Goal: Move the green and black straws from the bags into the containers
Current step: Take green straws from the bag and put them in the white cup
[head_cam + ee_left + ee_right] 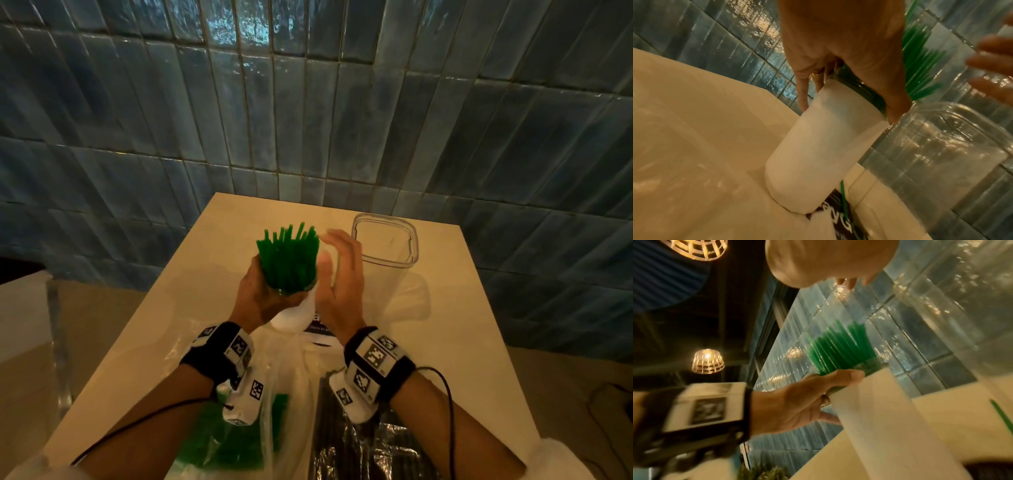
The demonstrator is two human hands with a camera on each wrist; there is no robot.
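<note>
Head view: left hand (262, 294) grips white container (294, 317) of green straws (287, 262); right hand (339, 274) open, fingers straight, just beside.

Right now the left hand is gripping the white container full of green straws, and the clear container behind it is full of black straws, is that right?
Not quite. The clear container has no straws in it; the head view shows it bare inside. The black straws lie in their bag near the wrists. The left hand does grip the white container of green straws.

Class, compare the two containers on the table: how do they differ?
The white container is opaque and round; the clear container is see-through and squarish. The white one holds green straws and is gripped by the left hand; the clear one stands empty, untouched. Both are open-topped.
</note>
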